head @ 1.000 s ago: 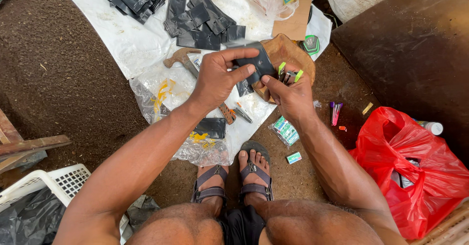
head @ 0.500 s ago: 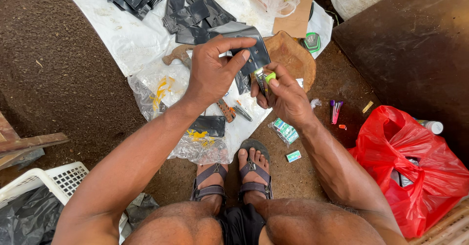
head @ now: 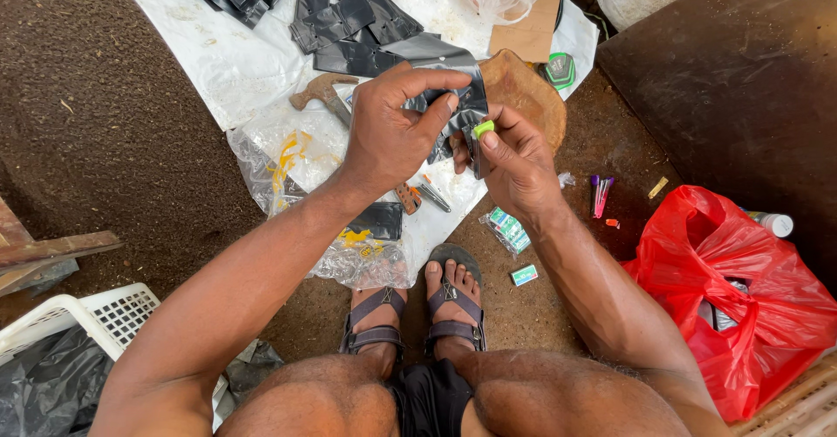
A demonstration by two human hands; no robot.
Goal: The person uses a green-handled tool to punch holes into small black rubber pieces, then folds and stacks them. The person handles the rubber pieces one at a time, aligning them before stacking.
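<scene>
My left hand (head: 392, 128) grips a flat black plastic piece (head: 436, 54) by its near edge, thumb and forefinger pinching it. My right hand (head: 514, 162) pinches a small green-capped tool (head: 482, 128) and presses against the lower edge of the same black piece. Both hands meet above a brown round wooden block (head: 527, 97). The part of the black piece under my fingers is hidden.
More black plastic pieces (head: 336, 14) lie on a white sheet (head: 218, 62) ahead, beside a hammer (head: 324, 93). A red bag (head: 741, 289) sits right, a white basket (head: 87, 315) left. Small packets (head: 507, 228), pliers (head: 418, 195) and clear bags (head: 288, 162) lie near my sandalled feet (head: 418, 306).
Both hands have lifted the black piece slightly toward me and turned it; my right hand has closed in on its lower edge with the green-capped tool.
</scene>
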